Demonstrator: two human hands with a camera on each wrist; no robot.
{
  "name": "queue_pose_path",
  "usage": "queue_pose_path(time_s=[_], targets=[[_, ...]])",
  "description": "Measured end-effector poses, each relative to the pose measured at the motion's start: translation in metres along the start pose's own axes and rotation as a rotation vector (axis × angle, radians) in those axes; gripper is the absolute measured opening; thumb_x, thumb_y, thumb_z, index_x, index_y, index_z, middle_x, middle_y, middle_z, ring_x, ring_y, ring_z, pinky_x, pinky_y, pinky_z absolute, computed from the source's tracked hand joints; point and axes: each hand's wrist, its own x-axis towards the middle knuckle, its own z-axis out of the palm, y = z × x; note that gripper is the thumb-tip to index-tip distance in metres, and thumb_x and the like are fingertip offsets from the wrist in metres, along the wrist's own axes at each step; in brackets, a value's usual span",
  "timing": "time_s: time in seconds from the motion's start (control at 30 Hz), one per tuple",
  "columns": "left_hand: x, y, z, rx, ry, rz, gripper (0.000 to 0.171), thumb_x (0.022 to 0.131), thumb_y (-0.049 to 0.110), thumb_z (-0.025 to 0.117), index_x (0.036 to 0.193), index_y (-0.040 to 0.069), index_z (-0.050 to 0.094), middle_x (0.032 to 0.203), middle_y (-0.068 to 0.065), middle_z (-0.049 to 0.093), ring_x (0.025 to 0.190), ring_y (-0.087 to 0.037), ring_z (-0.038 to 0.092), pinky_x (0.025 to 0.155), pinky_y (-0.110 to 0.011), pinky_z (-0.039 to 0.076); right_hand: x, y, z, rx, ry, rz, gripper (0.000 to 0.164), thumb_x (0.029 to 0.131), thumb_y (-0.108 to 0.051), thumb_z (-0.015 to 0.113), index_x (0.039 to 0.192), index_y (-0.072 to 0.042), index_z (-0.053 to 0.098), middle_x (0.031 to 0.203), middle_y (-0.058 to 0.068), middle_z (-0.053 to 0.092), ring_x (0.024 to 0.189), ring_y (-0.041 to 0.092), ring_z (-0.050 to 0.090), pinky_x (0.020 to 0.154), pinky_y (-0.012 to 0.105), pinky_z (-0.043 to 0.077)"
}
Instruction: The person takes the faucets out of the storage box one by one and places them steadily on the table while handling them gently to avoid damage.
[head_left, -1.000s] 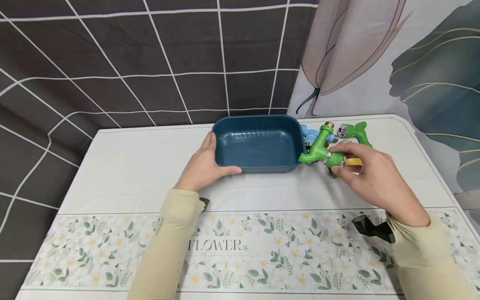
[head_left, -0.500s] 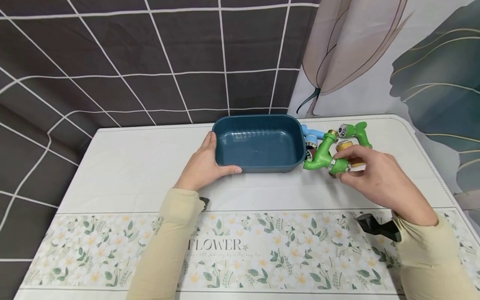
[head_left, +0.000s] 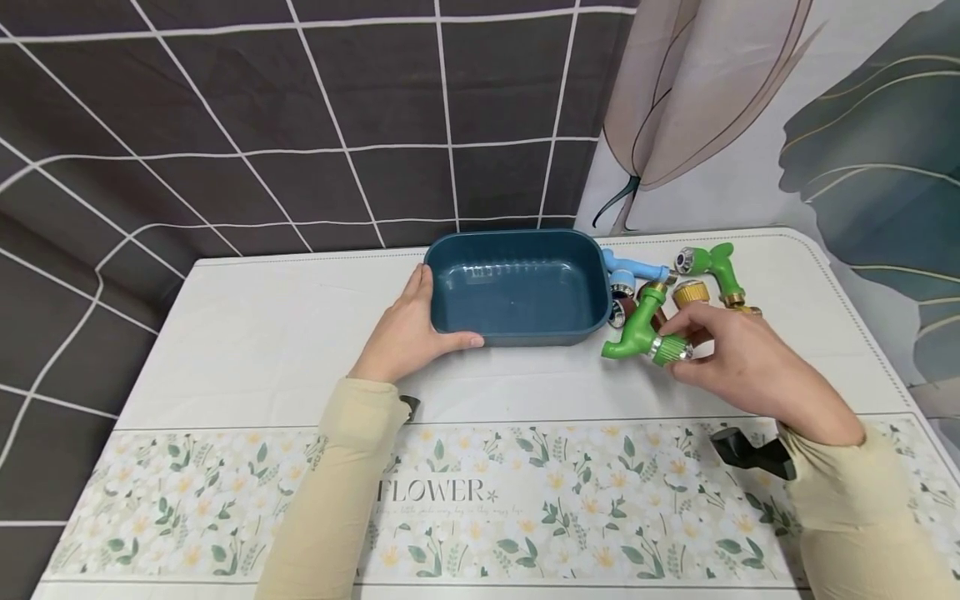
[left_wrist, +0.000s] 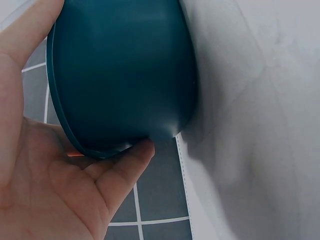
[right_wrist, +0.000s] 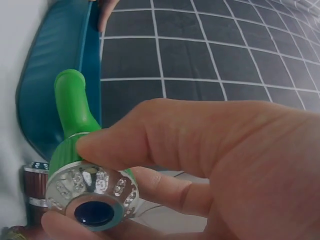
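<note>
A dark teal plastic basin [head_left: 517, 302] stands on the table, its inside bare. My left hand [head_left: 405, 327] grips its left end, thumb along the front wall and fingers round the far side; the left wrist view shows the fingertips [left_wrist: 142, 150] against the basin wall [left_wrist: 125, 75]. My right hand [head_left: 750, 358] pinches a green faucet [head_left: 639, 332] by its ribbed knob, which has a silvery end cap [right_wrist: 85, 187]. The faucet's spout points left, just in front of the basin's right corner. The brass threaded end points away from me.
Right of the basin lie a light blue faucet [head_left: 637, 267], another green faucet [head_left: 722, 268], a yellow knob [head_left: 691, 292] and a brown faucet [right_wrist: 37, 185], partly hidden. A dark tiled backdrop [head_left: 360, 108] rises behind the table [head_left: 262, 350].
My right hand has shifted the green faucet slightly right, then down toward the table's front, away from the basin's rim, uncovering more of the pieces behind. The left hand and basin have stayed put.
</note>
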Motion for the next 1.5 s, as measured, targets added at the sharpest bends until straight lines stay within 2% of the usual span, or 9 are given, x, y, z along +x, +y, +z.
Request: queue_pose_path(time_s=[0.23, 0.37, 0.73, 1.17, 1.5], targets=[[0.000, 0.001, 0.000, 0.006, -0.002, 0.000, 0.132, 0.072, 0.070, 0.077, 0.160, -0.001, 0.008, 0.168, -0.016, 0.005, 0.151, -0.034, 0.020, 0.117, -0.049, 0.030, 0.002, 0.001, 0.006, -0.022, -0.035, -0.026, 0.032, 0.077, -0.009, 0.083, 0.105, -0.007, 0.067, 0.098, 0.009, 0.068, 0.091, 0.027, 0.065, 0.074, 0.043, 0.052], [0.001, 0.001, 0.000, 0.009, -0.003, 0.003, 0.133, 0.072, 0.071, 0.077, 0.160, -0.001, 0.008, 0.168, -0.016, 0.004, 0.151, -0.033, 0.019, 0.117, -0.049, 0.030, 0.003, 0.001, 0.009, -0.009, -0.077, -0.007, 0.032, 0.077, -0.010, 0.083, 0.104, -0.008, 0.065, 0.100, 0.010, 0.067, 0.091, 0.027, 0.063, 0.075, 0.044, 0.052], [0.000, 0.001, 0.000, 0.009, -0.005, -0.007, 0.134, 0.071, 0.074, 0.076, 0.160, -0.001, 0.008, 0.168, -0.016, 0.005, 0.151, -0.034, 0.019, 0.117, -0.049, 0.030, 0.008, 0.000, 0.016, -0.002, -0.172, 0.002, 0.032, 0.076, -0.011, 0.083, 0.099, -0.010, 0.062, 0.090, 0.003, 0.065, 0.083, 0.021, 0.057, 0.068, 0.036, 0.048], [0.000, -0.001, 0.000, 0.007, -0.006, -0.013, 0.135, 0.071, 0.074, 0.076, 0.160, 0.000, 0.006, 0.168, -0.016, 0.005, 0.151, -0.034, 0.020, 0.117, -0.050, 0.030, 0.010, 0.002, 0.021, -0.005, -0.194, -0.036, 0.031, 0.072, -0.011, 0.081, 0.096, -0.010, 0.061, 0.081, -0.001, 0.061, 0.073, 0.017, 0.053, 0.063, 0.032, 0.045], [0.000, 0.001, -0.001, 0.005, -0.007, -0.007, 0.134, 0.071, 0.073, 0.076, 0.160, -0.001, 0.007, 0.168, -0.016, 0.004, 0.151, -0.035, 0.020, 0.117, -0.050, 0.030, 0.011, 0.005, 0.024, 0.004, -0.216, -0.015, 0.032, 0.073, -0.011, 0.080, 0.098, -0.009, 0.059, 0.078, 0.000, 0.059, 0.070, 0.016, 0.051, 0.062, 0.032, 0.043]])
